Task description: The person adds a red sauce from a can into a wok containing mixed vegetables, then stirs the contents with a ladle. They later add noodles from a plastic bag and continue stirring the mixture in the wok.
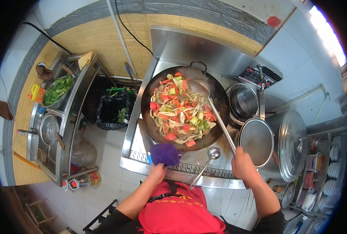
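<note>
A large dark wok (153, 137) sits on the stainless steel stove, full of chopped vegetables (180, 111): red tomato-like chunks, green pieces and pale slices, with some steam. My left hand (158, 172) grips a purple cloth (165, 154) at the wok's near edge; the cloth hides what lies under it. In my right hand (243, 163) is the handle of a long metal wok ladle (222, 124). The ladle's head rests among the food at the upper right of the wok. A small metal spoon (213, 153) lies on the stove front between my hands.
Metal pots (243, 101) and a round strainer (257, 142) stand right of the wok, beside a large lidded stockpot (293, 146). A black-lined bin (113, 114) stands left of the stove. Farther left, a steel sink unit (65, 117) holds a bowl of leafy greens (58, 90).
</note>
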`<move>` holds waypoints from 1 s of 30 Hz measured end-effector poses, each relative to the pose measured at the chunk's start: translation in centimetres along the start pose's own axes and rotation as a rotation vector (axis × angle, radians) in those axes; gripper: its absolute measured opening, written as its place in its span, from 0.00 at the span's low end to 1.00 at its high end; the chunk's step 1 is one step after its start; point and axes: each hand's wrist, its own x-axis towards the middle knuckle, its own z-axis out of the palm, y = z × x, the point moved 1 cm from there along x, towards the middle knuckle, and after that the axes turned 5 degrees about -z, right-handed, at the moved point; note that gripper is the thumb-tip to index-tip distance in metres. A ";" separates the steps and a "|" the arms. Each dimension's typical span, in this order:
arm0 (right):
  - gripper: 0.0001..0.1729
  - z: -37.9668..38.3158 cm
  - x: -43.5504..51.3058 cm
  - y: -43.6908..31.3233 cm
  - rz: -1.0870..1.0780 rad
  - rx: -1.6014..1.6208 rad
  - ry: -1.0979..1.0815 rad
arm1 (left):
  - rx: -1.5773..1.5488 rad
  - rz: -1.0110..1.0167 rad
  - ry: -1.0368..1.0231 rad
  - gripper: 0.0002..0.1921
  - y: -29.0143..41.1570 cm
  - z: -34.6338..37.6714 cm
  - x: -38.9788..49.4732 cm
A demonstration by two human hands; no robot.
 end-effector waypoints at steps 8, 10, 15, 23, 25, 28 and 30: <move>0.09 3.8 1.3 0.7 0.197 0.782 -0.402 | -0.203 -0.108 0.013 0.14 -1.3 3.9 3.8; 0.05 4.3 0.3 0.6 0.268 1.248 -0.625 | -0.153 -0.098 -0.002 0.14 -0.8 5.2 4.1; 0.04 3.8 -0.8 -0.4 0.367 1.909 -0.792 | -0.118 -0.054 0.026 0.15 0.9 7.1 2.2; 0.04 -0.6 -3.9 -1.5 0.365 1.601 -0.645 | -0.005 0.031 0.019 0.18 0.8 7.3 1.3; 0.06 -1.3 -5.0 -1.8 0.285 1.471 -0.592 | -0.022 0.050 -0.003 0.19 0.9 6.7 2.2; 0.11 -1.6 -6.1 -2.0 0.176 1.124 -0.506 | -0.052 0.007 0.039 0.20 0.4 6.3 3.0; 0.12 -1.8 -6.3 -2.0 -0.154 0.509 -0.255 | -0.028 -0.032 0.059 0.20 0.1 5.8 2.3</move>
